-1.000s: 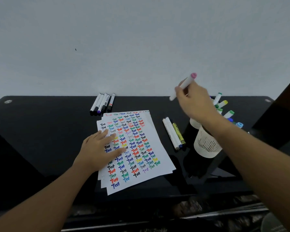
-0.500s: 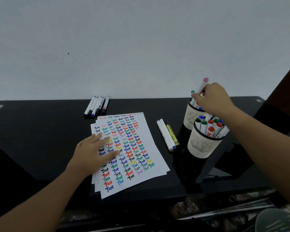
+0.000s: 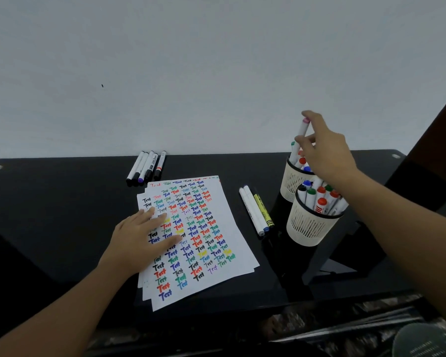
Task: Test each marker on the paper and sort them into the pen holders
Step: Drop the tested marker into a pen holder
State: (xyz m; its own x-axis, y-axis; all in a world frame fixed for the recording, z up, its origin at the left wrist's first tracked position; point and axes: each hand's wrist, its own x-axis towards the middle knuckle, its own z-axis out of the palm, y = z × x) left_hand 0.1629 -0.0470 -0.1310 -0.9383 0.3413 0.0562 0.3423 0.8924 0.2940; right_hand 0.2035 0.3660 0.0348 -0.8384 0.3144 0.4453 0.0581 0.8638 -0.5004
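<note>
My right hand [image 3: 325, 148] pinches a white marker with a pink cap [image 3: 301, 132], held nearly upright with its lower end inside the far cream pen holder [image 3: 291, 181]. A near cream pen holder [image 3: 309, 228] stands in front of it, full of markers with red, green, blue and black caps. My left hand [image 3: 142, 235] lies flat on the stack of white paper [image 3: 227, 228], which is covered with rows of coloured "Test" words.
Several markers [image 3: 147, 167] lie side by side at the table's back edge, above the paper. Two white markers [image 3: 252, 210] and a yellow one [image 3: 263, 210] lie between the paper and the holders. The black table [image 3: 62, 202] meets a pale wall behind.
My right hand carried the pink-capped marker from above the table to the far holder and turned it upright into it. My left hand stayed flat on the paper.
</note>
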